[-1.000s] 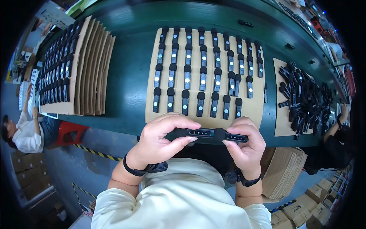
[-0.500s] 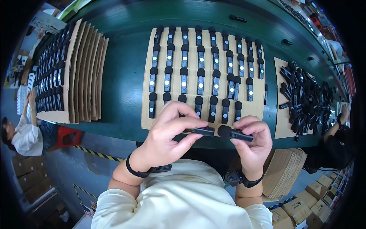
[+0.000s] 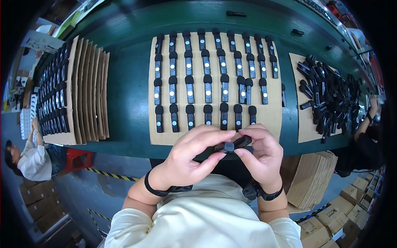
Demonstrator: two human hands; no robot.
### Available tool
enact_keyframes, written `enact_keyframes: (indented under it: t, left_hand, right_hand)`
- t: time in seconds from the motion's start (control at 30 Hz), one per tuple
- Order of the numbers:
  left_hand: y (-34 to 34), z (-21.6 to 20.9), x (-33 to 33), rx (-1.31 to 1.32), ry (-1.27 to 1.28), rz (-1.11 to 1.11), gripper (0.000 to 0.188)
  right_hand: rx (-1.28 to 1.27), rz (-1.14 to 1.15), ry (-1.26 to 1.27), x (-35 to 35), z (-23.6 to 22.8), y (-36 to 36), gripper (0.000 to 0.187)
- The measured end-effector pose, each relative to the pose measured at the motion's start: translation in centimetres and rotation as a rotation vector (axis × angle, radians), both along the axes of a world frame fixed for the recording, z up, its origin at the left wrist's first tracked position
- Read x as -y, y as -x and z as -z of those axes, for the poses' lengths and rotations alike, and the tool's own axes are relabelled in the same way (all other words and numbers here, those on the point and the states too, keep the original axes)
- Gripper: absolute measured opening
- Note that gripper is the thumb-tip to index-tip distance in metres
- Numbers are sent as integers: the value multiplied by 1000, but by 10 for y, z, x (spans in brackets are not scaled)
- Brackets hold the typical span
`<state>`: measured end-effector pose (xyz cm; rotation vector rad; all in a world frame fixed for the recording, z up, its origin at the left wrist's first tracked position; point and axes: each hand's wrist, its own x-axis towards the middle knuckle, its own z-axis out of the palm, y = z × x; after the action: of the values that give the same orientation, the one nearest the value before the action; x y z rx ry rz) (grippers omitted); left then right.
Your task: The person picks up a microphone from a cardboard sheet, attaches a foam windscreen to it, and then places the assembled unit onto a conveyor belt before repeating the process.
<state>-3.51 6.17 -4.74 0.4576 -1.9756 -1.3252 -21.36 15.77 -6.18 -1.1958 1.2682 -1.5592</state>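
Close together at the table's front edge, my two hands pinch small black pieces. Between thumb and fingertips of my left hand (image 3: 196, 151) is a slim black device (image 3: 221, 147), partly hidden by the fingers. My right hand (image 3: 262, 153) grips a black clip-on microphone (image 3: 242, 141), tilted, with its end up against the left one. Whether the two are joined I cannot tell. Just beyond lies a cardboard sheet (image 3: 198, 138) with several rows of black foam-topped microphones (image 3: 208, 89), most showing a pale round spot.
Cardboard sheets (image 3: 89, 91) stand on edge at left, microphones on the outer one. A heap of loose microphones (image 3: 326, 99) covers another sheet at right. Single microphones (image 3: 236, 14) lie on the green table (image 3: 128, 82). People work at both sides; a red stool (image 3: 78, 161) stands at left.
My hands have come closer together, and the held pieces now meet and have turned. The foam tip seen before at the right hand no longer shows clearly. The view has shifted slightly.
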Motion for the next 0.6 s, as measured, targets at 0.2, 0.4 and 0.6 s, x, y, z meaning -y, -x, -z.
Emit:
enact_keyframes:
  t: [0.2, 0.4, 0.6]
  left_hand:
    - [-2, 3, -7, 7, -28, 9, 40]
    - [1, 2, -16, 0, -87, -68, 30]
    - [6, 7, -10, -72, 186, -31, 21]
  right_hand:
    - [-73, -11, -15, -8, -2, 1, 31]
    - [-325, 36, 106, -11, -4, 4, 27]
    - [-455, 92, 204, -14, -4, 7, 24]
